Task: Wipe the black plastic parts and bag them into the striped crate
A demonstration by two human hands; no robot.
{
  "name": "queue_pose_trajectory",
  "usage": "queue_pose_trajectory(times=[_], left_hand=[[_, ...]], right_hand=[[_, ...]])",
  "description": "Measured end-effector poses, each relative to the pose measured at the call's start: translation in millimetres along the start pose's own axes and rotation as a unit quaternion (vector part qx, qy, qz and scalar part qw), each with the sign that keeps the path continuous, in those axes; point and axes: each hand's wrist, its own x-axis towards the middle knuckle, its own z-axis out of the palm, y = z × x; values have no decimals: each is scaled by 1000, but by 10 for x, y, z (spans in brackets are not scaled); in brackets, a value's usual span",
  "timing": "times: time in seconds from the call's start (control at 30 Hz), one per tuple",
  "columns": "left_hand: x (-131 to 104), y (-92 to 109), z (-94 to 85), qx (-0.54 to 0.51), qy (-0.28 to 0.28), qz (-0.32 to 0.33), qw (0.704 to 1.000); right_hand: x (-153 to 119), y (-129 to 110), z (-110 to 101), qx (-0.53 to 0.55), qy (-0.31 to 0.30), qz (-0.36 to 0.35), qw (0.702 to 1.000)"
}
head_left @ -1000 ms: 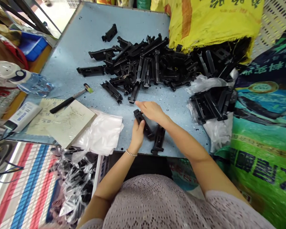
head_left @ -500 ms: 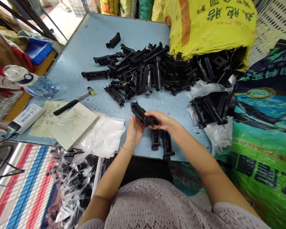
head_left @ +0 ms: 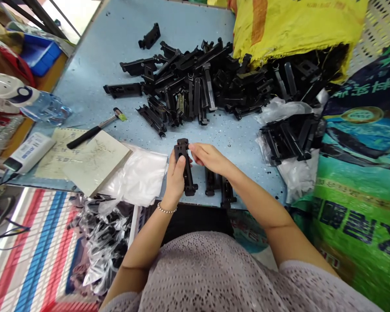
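Observation:
A long black plastic part (head_left: 187, 173) with slots and holes stands nearly lengthwise in my left hand (head_left: 176, 175), the thumb pressed on its face. My right hand (head_left: 209, 157) has its fingers pinched at the part's upper right edge; whether they grip the part itself or something small there is hidden. Just right of the held part, two similar black parts (head_left: 212, 182) lie at the table's near edge, partly behind my right forearm. Beyond my hands spreads a heap of similar black parts (head_left: 195, 86).
A yellow woven sack (head_left: 295, 30) opens onto the heap's right. Bagged black parts (head_left: 289, 138) lie at right. To the left are a hammer (head_left: 91, 135), a square board (head_left: 97, 162), clear plastic bags (head_left: 143, 177), a white device (head_left: 30, 151) and a water bottle (head_left: 45, 106).
The black part has turned from slanting to nearly lengthwise, its slotted face up. My right hand has shifted from its near end to its upper right edge. The view has tilted slightly.

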Motion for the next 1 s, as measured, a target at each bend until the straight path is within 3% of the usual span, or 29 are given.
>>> queue_pose_trajectory(times=[0.07,0.17,0.27,0.33,0.4,0.47,0.53,0.6,0.7,0.8,0.9,0.97,1.0], left_hand=[[48,-19,-35,13,9,27,1000],[119,-100,-81,52,-4,27,998],[175,-263,-99,161,1,49,986],[177,-375,-75,278,2,85,957],[130,-463,-9,389,-19,105,915],[42,-529,83,467,-44,103,877],[-48,-588,160,513,-55,96,851],[-96,-639,180,527,-56,86,843],[-51,-641,109,469,-58,81,877],[91,-490,54,309,-64,95,944],[225,-220,105,59,-83,76,992],[253,-44,152,-81,-87,43,992],[240,27,164,-120,-84,25,989]], right_hand=[[-213,8,117,-60,-51,-43,996],[-498,11,292,-239,-30,-82,967],[-486,52,266,-324,-32,-58,944],[-270,117,86,-336,8,-10,942],[75,217,-176,-334,136,55,931],[484,342,-449,-342,278,96,893],[863,466,-682,-342,321,122,875],[1116,553,-857,-306,313,147,887],[1120,571,-970,-146,317,151,925],[689,479,-821,127,302,100,939],[82,346,-455,330,152,69,929],[-249,259,-226,333,35,73,939],[-360,218,-147,288,11,67,955]])
